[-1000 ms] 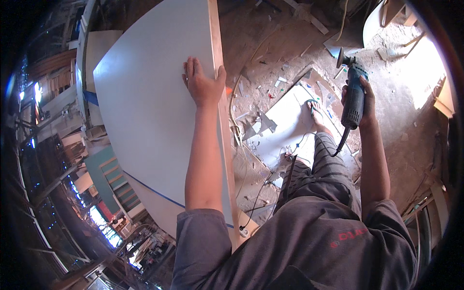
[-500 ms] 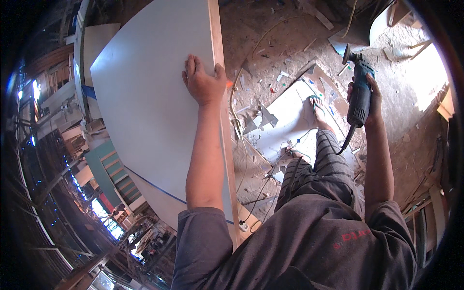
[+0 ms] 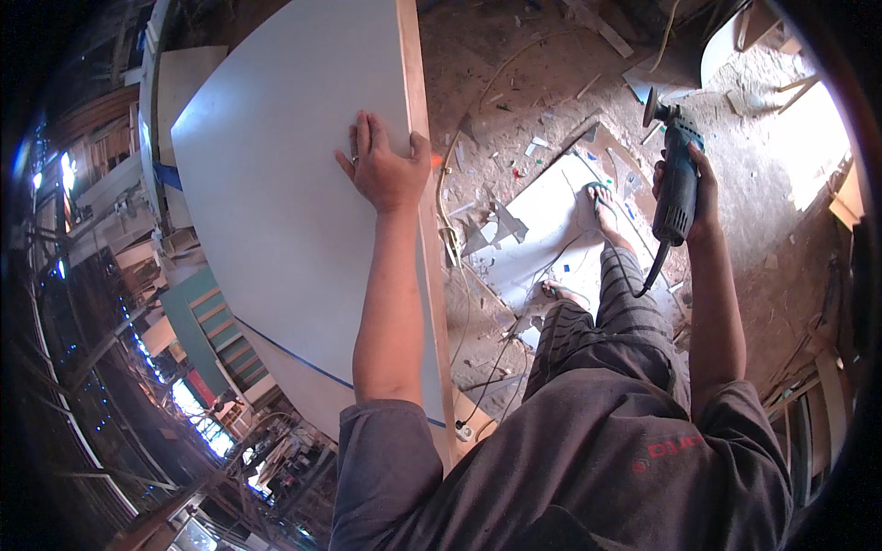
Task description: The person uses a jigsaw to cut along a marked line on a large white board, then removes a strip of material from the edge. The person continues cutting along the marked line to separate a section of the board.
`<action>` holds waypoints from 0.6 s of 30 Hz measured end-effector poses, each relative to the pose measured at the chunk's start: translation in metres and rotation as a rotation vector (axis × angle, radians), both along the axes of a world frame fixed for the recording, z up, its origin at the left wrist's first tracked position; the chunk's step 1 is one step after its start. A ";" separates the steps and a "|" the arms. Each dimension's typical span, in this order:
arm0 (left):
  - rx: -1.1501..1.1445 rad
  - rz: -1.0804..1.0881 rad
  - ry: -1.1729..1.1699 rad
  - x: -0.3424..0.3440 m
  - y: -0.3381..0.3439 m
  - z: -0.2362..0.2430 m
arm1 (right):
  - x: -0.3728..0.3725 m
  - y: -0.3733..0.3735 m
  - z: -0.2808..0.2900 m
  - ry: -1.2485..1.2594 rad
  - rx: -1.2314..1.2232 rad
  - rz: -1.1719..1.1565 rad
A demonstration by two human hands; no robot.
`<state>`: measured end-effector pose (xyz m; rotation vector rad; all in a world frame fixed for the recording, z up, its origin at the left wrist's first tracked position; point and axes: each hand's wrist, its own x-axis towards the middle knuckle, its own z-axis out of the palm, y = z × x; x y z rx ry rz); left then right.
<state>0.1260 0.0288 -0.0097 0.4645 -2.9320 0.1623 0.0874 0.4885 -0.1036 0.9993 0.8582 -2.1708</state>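
A large white panel (image 3: pixel 266 165) with a pale wooden edge strip (image 3: pixel 432 303) fills the left half of the view. My left hand (image 3: pixel 381 165) lies on the panel with fingers spread, its thumb resting at the wooden strip. My right hand (image 3: pixel 698 193) grips a blue and black angle grinder (image 3: pixel 680 179), held in the air to the right of the panel, its disc at the top and its cord hanging down.
Below, my sandaled feet (image 3: pixel 602 207) are on a white board (image 3: pixel 514 266) amid offcuts and cables on the dusty floor (image 3: pixel 524 73). Curved board pieces (image 3: pixel 717 50) sit at upper right. A green slatted piece (image 3: pixel 202 340) and stacked timber stand beyond the panel.
My left hand has slid slightly toward me and its fingers are more spread. The grinder moved rightward, then slightly back and down, still in my right hand.
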 end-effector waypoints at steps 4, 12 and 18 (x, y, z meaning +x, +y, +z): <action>-0.051 -0.008 0.008 0.011 0.009 0.013 | 0.003 0.004 0.000 0.041 -0.082 0.012; 0.447 -0.118 0.303 0.108 0.093 0.021 | 0.002 0.003 0.018 0.074 -0.014 0.151; 1.013 0.030 0.082 0.170 0.216 0.008 | 0.009 -0.024 0.055 0.164 0.067 0.278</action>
